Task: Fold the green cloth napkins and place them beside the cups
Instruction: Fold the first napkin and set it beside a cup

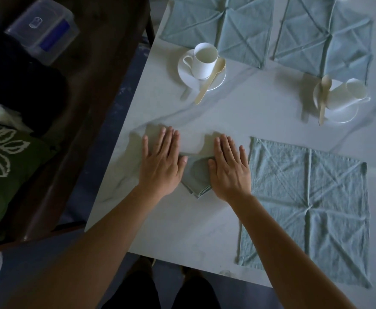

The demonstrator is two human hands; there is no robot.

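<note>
Step in hand: pressing down a fold. Folded green napkin (197, 177) on the bench (227, 112) by the left edge, closer to the near left corner than to the far side. Pinned under left hand (160, 163) on its left part and right hand (229, 168) on its right part. Both spread wide, fingers straight, palms down, gripping nothing. Layered pointed tip showing between the wrists, aimed at the near edge; rest hidden under the palms.

Not yet folded: flat napkin (305, 208) just right of the right hand, toward the near right corner; far left napkin (218, 25) and far right napkin (323, 34) lying open along the far edge.

Upright cup (204, 61) on saucer (182, 70) with wooden spoon (209, 81) beyond the hands. Second cup (347, 92) toward the right edge, seemingly tipped on its side.

Judged: crease being set; cannot tell whether another fold remains. Next move calls for pinching the folded piece without letting layers slip, lifting, and setting it just beside the upright cup's saucer, clear of the spoon handle.
</note>
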